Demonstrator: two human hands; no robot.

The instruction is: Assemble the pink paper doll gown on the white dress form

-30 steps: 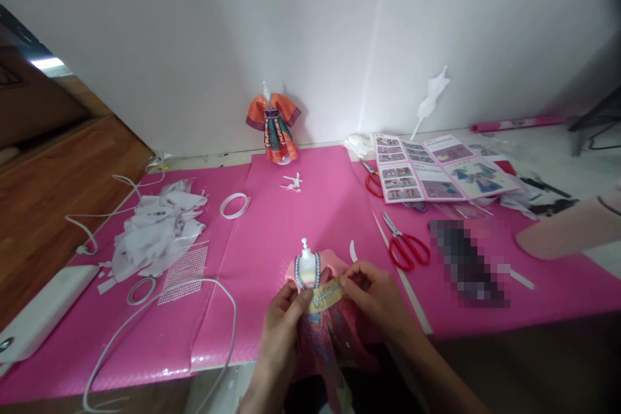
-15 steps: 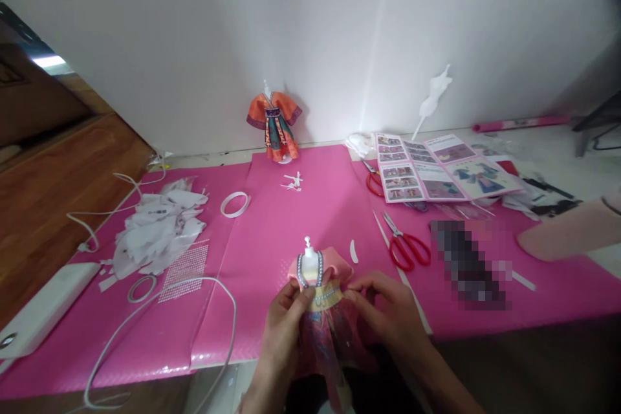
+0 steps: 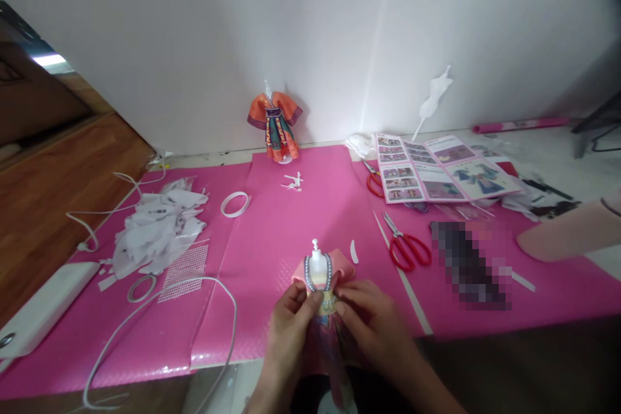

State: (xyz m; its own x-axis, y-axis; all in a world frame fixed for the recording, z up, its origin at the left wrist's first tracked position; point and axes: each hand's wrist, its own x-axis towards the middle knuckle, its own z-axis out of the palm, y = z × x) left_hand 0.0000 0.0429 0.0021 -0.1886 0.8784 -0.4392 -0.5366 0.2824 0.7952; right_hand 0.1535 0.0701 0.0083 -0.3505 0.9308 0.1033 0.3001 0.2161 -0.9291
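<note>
A small white dress form [image 3: 318, 262] stands upright at the near edge of the mat in a pink doll dress with pearl-like trim [image 3: 330, 268] down the neckline. Around its waist lies a yellow waistband [image 3: 328, 303] with a row of beads. My left hand [image 3: 294, 317] is closed on the waistband's left side, the thumb pressing on its front. On the other side, my right hand [image 3: 371, 317] pinches the band, thumb and fingers against the waist. The dress's sheer skirt [image 3: 331, 352] hangs below, partly hidden by my hands.
Red-handled scissors [image 3: 407, 249] lie to the right, near a folded instruction sheet [image 3: 431, 171]. An orange-robed doll form [image 3: 274, 123] stands at the back. A tape roll [image 3: 235, 204], white scraps [image 3: 160, 220] and a white cable [image 3: 234, 317] lie left. Another person's arm [image 3: 563, 236] rests at right.
The dressed form has shifted slightly to the right. My right hand has come in from the band's right side to its front, closer to my left hand.
</note>
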